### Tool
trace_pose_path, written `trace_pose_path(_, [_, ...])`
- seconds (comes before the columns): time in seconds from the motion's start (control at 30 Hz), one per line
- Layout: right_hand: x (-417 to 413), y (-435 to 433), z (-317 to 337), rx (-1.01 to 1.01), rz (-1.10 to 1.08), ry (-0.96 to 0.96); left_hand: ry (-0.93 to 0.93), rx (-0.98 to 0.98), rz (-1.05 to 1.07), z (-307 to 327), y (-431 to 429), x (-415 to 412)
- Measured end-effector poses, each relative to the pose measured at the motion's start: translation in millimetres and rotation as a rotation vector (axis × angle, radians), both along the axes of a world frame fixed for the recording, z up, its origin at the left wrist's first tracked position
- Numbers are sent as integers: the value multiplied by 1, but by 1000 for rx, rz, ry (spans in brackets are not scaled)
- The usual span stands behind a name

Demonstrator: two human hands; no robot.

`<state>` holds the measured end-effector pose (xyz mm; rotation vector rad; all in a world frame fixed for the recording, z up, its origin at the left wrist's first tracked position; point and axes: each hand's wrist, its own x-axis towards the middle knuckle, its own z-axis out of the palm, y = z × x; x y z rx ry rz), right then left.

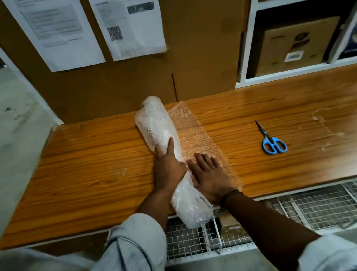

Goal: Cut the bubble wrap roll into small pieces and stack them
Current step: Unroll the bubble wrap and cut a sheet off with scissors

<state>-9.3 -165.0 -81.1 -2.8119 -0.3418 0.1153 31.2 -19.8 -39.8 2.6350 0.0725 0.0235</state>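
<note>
The bubble wrap roll point(156, 125) lies on the wooden table point(84, 175), a little left of the middle, with its length going from the far edge toward the person; its near end passes over the front edge of the table. A loose sheet point(192, 130) of the wrap is unrolled from it to the right and lies flat on the wood. The left hand point(169, 168) grips the roll from its left side; the thumb lies stretched over the top of the roll and the other fingers go round the left side, where I cannot tell how they lie. The right hand point(208, 175) presses flat on the loose sheet, just beside the roll; its fingers are straight and a little spread; a dark band point(230, 194) is on its wrist. The scissors point(268, 137) with blue handles lie on the table well apart to the right, blades together and pointing away. Behind the table stands a cardboard board point(198, 36) with printed papers point(56, 28) on it; at the right a white shelf point(248, 34) holds a cardboard box point(293, 45); a wire mesh point(323, 207) shows under the front edge.
</note>
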Motion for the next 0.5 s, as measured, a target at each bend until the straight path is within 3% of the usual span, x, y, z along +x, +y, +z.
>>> trace_pose_path(0.1, [-6, -7, -5, -10, -61, -50, -62, -130, -160, -5, 23, 2])
trace_pose_path(0.2, [-10, -11, -8, 1, -130, -33, -59, -99, -268, -1, 45, 5])
trace_pose_path(0.37, [-15, -9, -6, -38, -207, -2, 13, 275, -72, 22, 31, 12])
trace_pose_path(0.5, [-15, -8, -7, -41, -213, 6, 66, 233, 25, 39, -11, 2])
